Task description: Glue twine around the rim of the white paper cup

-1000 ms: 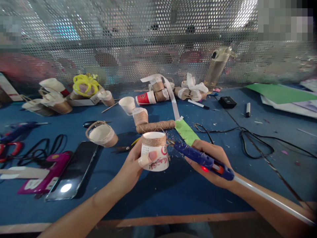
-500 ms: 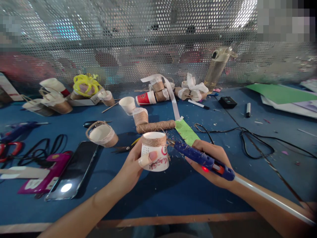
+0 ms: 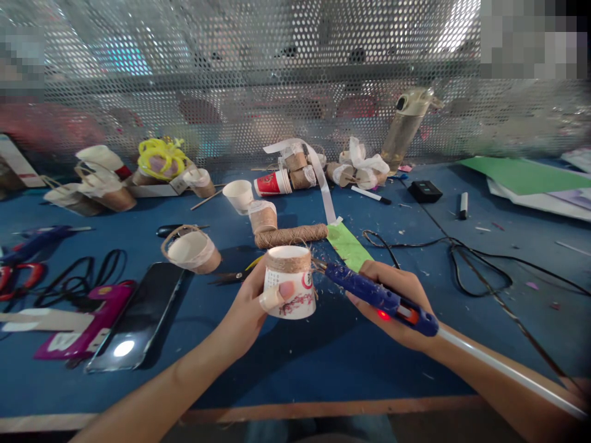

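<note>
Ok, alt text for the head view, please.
The left hand holds a cup with a twine band; the right hand holds a glue gun, nozzle close to the band. Behind lie a twine roll and other cups.

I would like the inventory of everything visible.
Printed cup: 1, white, centre
Glue gun: 1, blue, right
Twine roll: 1, brown, centre
Other cups: many, mixed, back, left
Bundle: 1, yellow, back
Bottle: 1, greyish, back
Ribbon: 1, white, centre
Strip: 1, green, centre
Markers: 2, white, black, right
Box: 1, black, right
Papers: several, mixed, right
Phone: 1, black, left
Tools: several, varied, left
Cables: several, black, scattered
Table: 1, blue, underneath
Mesh: 1, grey, back
Left hand: 1, on cup
Right hand: 1, on gun
</note>
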Demonstrator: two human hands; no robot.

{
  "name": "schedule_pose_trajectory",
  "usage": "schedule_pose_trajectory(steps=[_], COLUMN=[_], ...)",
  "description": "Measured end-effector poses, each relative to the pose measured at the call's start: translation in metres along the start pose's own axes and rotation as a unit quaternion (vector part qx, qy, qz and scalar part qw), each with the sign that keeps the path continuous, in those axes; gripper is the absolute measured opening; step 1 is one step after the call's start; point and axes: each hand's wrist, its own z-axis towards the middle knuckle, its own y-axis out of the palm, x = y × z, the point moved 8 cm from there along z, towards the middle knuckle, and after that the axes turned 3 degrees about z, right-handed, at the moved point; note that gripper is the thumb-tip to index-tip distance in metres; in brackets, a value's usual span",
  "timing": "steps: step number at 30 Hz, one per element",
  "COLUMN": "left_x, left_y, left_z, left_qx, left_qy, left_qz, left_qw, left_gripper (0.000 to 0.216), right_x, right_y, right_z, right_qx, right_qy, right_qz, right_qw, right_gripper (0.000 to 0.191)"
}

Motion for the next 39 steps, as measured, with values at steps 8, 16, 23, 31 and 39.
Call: schedule_pose_trajectory(steps=[8, 16, 23, 31, 39], left_x=[-0.0021, -0.0004, 0.0019, 0.0039, -0.0004], left_y=[0.0002, 0.0014, 0.003, 0.0057, 0.003], left_z=[0.0001, 0.001, -0.0006, 0.001, 0.0004], left_qx=[-0.013, -0.011, -0.006, -0.025, -0.023], left_qy=[-0.005, 0.003, -0.005, 0.009, -0.001], left_qz=[-0.005, -0.018, -0.023, -0.03, -0.026], left_qw=[1.0, 1.0, 1.0, 0.999, 0.999], left_gripper=[0.049, 0.041, 0.035, 0.033, 0.037], right_x=[-0.0009, -0.0002, 0.0027, 0.0016, 0.0054], right_y=[-0.0005, -0.0008, 0.0, 0.0, -0.0001], right_z=[-0.0004, -0.0008, -0.0013, -0.0009, -0.003], right_qx=[0.0, 0.0, -0.008, -0.003, -0.015], right_qy=[0.001, -0.004, -0.001, -0.004, 0.003], right_qz=[0.002, -0.001, -0.002, 0.0, -0.009], right_qw=[1.0, 1.0, 1.0, 1.0, 1.0], right_gripper=[0.02, 0.02, 0.019, 0.02, 0.02])
